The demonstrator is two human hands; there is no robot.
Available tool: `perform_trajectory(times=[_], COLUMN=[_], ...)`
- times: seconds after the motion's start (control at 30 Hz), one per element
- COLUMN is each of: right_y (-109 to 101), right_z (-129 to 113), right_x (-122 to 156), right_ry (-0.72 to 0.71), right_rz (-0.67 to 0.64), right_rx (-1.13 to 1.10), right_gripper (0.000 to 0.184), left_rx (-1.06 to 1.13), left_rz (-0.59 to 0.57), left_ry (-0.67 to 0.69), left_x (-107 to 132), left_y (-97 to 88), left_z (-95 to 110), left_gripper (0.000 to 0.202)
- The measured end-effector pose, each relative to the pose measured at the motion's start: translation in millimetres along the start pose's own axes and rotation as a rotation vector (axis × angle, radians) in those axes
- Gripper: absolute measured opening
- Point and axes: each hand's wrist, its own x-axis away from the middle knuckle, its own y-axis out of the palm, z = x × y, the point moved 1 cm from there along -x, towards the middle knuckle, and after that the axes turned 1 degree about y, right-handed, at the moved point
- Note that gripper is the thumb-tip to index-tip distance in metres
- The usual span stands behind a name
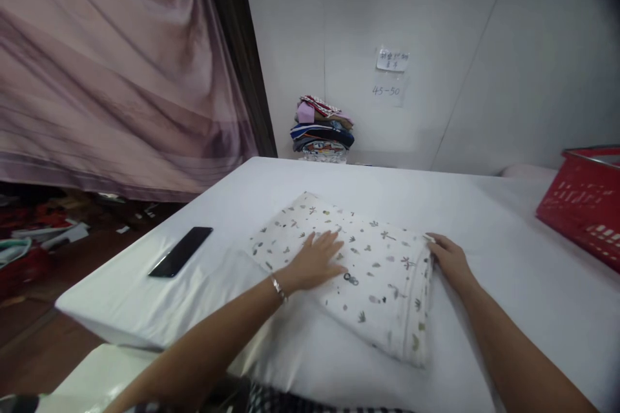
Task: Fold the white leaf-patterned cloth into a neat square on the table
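A white printed cloth (372, 271), folded into a flat rectangle with small plant and animal motifs, lies on the white-covered table (489, 225). My left hand (317, 261) rests flat on its left half, fingers spread, with a bracelet at the wrist. At the far right corner, my right hand (448, 258) has its fingers closed on the cloth's edge near the hem. Part of the right fingertips is hidden under or behind that edge.
A black phone (181, 251) lies on the table's left side. A red plastic basket (584, 203) stands at the right. Folded clothes (322, 128) are stacked beyond the far edge. A pink curtain (111, 64) hangs at left, and paper notes (391, 61) are on the wall.
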Motion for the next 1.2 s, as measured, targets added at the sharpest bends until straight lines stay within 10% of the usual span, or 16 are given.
perform_trajectory(times=[0.37, 0.9, 1.2], right_y=[-1, -7, -23], right_z=[9, -3, -19], right_x=[-4, -5, -4], right_ry=[0.021, 0.285, 0.178], right_rz=[-0.009, -0.023, -0.024], right_rx=[-0.124, -0.25, -0.114], right_gripper=[0.041, 0.033, 0.024], left_rx=[-0.014, -0.105, -0.145], left_rz=[0.145, 0.266, 0.32], left_ry=[0.226, 0.029, -0.047], left_x=[65, 54, 41], left_y=[53.1, 64.9, 80.5], left_z=[103, 144, 135], left_gripper=[0.075, 0.041, 0.039])
